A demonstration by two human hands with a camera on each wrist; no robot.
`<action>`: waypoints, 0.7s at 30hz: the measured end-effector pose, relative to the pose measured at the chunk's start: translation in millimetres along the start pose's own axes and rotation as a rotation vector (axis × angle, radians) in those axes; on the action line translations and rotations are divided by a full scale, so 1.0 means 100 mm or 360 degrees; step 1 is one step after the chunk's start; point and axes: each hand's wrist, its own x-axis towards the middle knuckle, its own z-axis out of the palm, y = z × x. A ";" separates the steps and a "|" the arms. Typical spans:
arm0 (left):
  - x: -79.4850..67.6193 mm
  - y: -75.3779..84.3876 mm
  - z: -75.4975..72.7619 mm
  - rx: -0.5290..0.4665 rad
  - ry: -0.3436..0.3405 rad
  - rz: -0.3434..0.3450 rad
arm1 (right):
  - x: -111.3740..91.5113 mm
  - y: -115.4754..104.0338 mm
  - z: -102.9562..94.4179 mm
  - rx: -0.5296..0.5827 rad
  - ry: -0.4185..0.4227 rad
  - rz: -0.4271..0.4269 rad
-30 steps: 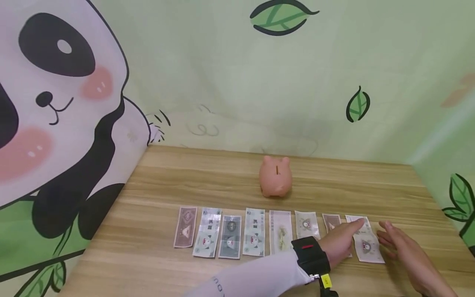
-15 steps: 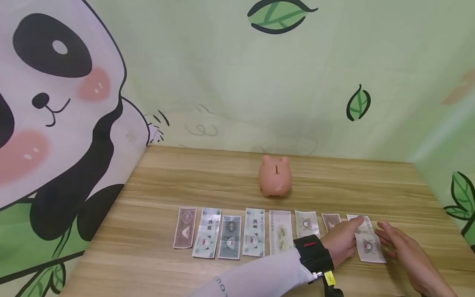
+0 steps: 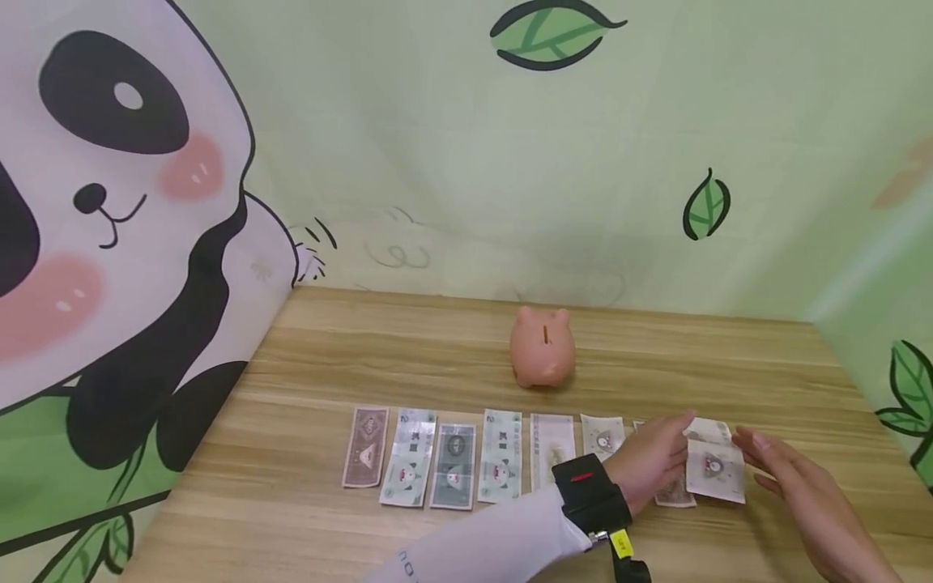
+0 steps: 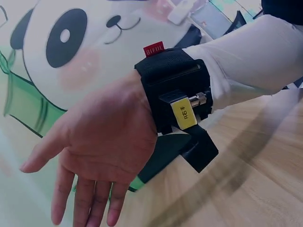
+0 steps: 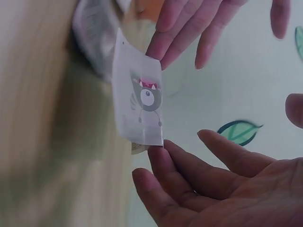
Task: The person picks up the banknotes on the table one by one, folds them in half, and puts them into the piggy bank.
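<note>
Head view: banknotes (image 3: pixel 453 478) line woodgrain table (image 3: pixel 291 534), leaf-printed wall (image 3: pixel 437 121) behind.

Rightmost note (image 3: pixel 716 474) was whitish with grey cartoon print; leftmost note (image 3: pixel 365 449), brown. Piggy bank (image 3: pixel 543 356) was pink, desk (image 3: pixel 408 348) tan and wood-grained, far wall (image 3: pixel 437 129) pale green, leaf-patterned.

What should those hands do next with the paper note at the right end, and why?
I would probably lower the play banknote and lay it flat: the left hand and right hand have their fingertips at its edges, it looks bent and raised above the wooden table, while the row of banknotes to its left lies flat.
</note>
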 end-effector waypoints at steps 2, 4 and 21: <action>-0.07 0.07 -0.09 0.0055 -0.0027 0.0039 | -0.02 -0.09 0.04 -0.0002 0.0057 -0.0107; -0.16 0.14 -0.19 0.0096 -0.0028 0.0076 | -0.04 -0.19 0.09 -0.0005 0.0090 -0.0172; -0.54 0.66 -0.98 0.0125 0.0177 0.0350 | 0.27 -0.98 0.69 0.0525 0.0134 -0.0383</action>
